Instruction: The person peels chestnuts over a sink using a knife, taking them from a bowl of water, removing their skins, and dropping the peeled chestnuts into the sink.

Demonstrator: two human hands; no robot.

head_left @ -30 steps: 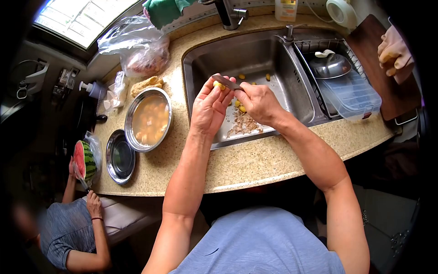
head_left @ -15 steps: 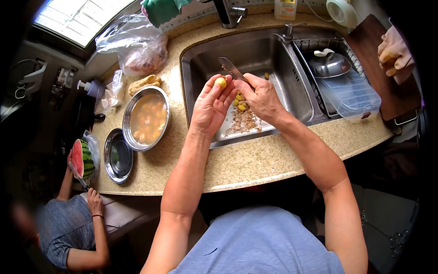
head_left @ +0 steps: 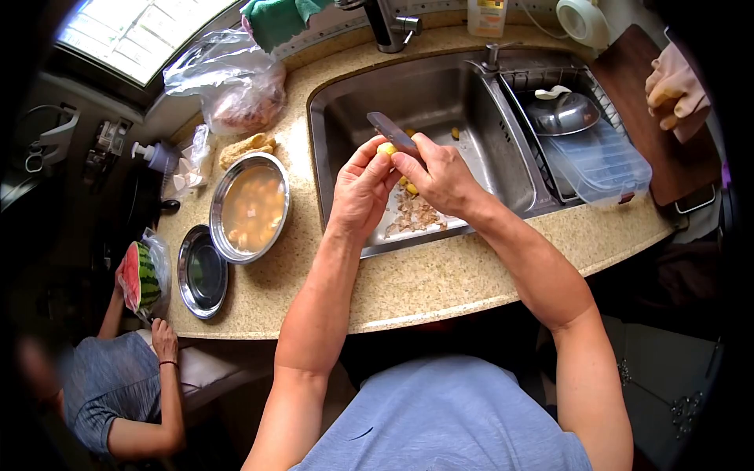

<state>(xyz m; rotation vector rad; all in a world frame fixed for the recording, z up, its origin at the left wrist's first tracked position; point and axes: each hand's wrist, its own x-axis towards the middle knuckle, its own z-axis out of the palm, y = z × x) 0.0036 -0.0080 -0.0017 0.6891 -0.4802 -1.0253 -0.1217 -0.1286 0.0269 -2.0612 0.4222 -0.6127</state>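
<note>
Over the sink, my left hand (head_left: 362, 184) pinches a small pale-yellow piece, apparently a peeled chestnut (head_left: 387, 148), between thumb and fingertips. My right hand (head_left: 444, 174) is closed around a knife (head_left: 391, 130), its blade pointing up and left. The right thumb presses close against the chestnut, and the blade lies just behind it. Below both hands, brown peelings (head_left: 416, 213) and several yellow pieces (head_left: 411, 188) lie in the sink (head_left: 345, 102), partly hidden by the hands. To the left, a metal bowl (head_left: 284, 196) holds cloudy liquid with several light-brown pieces.
A dark empty-looking dish (head_left: 202, 271) sits beside the bowl. Behind are a ginger-like lump (head_left: 246, 149) and a plastic bag (head_left: 243, 94). At right, a rack holds a metal lid (head_left: 562, 115) and plastic container (head_left: 601, 161). Another person's hand (head_left: 165, 341) is near a cut watermelon (head_left: 140, 279).
My right hand has moved in against the left, and its thumb now meets the chestnut. My left fingers have curled from spread to a closer pinch. The knife blade has shifted slightly down and left.
</note>
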